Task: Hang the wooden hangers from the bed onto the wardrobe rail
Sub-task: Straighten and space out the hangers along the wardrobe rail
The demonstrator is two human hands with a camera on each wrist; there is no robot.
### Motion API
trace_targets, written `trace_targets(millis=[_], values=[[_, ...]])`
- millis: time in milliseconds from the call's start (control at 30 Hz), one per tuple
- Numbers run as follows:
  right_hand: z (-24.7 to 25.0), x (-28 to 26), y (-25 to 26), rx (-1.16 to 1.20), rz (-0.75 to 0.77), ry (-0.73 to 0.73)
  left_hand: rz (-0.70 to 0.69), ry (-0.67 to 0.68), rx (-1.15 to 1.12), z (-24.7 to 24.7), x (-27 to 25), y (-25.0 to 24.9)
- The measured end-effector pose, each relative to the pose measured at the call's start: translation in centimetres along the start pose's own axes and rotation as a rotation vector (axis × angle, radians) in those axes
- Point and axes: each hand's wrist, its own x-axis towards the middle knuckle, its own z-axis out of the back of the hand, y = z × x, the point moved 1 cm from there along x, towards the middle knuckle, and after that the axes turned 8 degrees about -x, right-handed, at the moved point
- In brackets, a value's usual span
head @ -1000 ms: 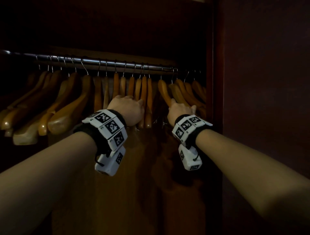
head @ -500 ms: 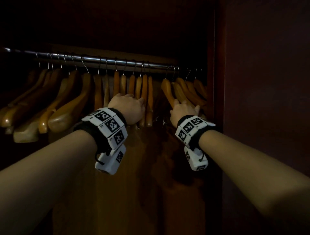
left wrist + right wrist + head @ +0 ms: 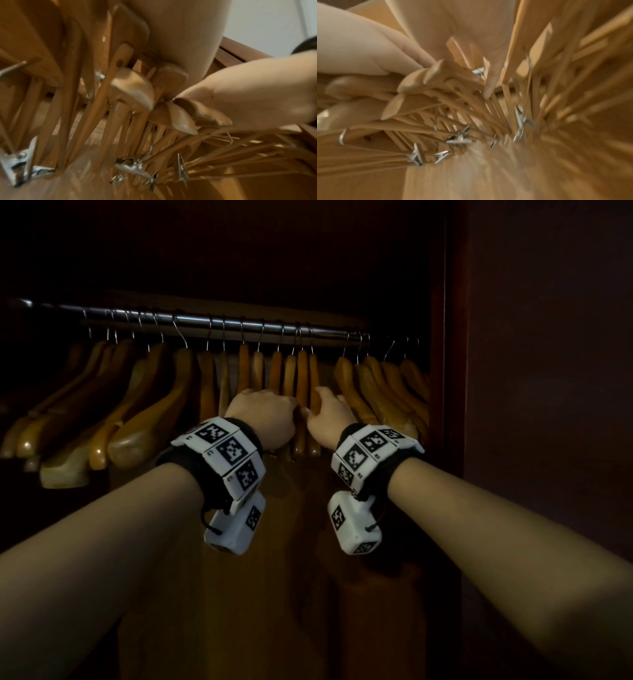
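Note:
Several wooden hangers (image 3: 301,392) hang by wire hooks on the metal wardrobe rail (image 3: 205,320). My left hand (image 3: 263,412) lies on the middle bunch, its fingers curled over the hanger arms. My right hand (image 3: 329,416) is just beside it, thumb raised, touching the same bunch from the right. In the left wrist view the rounded hanger ends (image 3: 133,86) crowd under my palm, and the right hand (image 3: 248,92) touches them. In the blurred right wrist view a straight finger (image 3: 489,81) reaches down between the hangers (image 3: 423,86).
More hangers fan out to the left (image 3: 137,419) and to the right (image 3: 387,392) on the rail. The dark wardrobe side wall (image 3: 445,371) stands close on the right. Metal clips (image 3: 132,169) hang on the hangers' lower bars. The wooden back panel (image 3: 274,577) lies below.
My right hand has moved left from the right-hand group of hangers to the middle bunch, next to my left hand. The left hand has stayed in place.

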Motion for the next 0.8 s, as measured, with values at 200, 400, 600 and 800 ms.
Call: trace_targets(millis=[200, 400, 600, 800], values=[[-0.2, 0.1, -0.1, 0.117, -0.062, 0.017, -0.012, 0.000, 0.020, -0.2, 0.1, 0.3], [0.8, 0.0, -0.5, -0.266, -0.112, -0.027, -0.026, -0.006, 0.052, -0.2, -0.1, 0.4], [1.1, -0.7, -2.3, -0.468, -0.038, -0.063, -0.038, -0.005, 0.078, -0.7, 0.4, 0.9], [1.7, -0.1, -3.5, -0.488, -0.098, -0.116, -0.050, 0.002, 0.068, -1.1, 0.9, 1.3]])
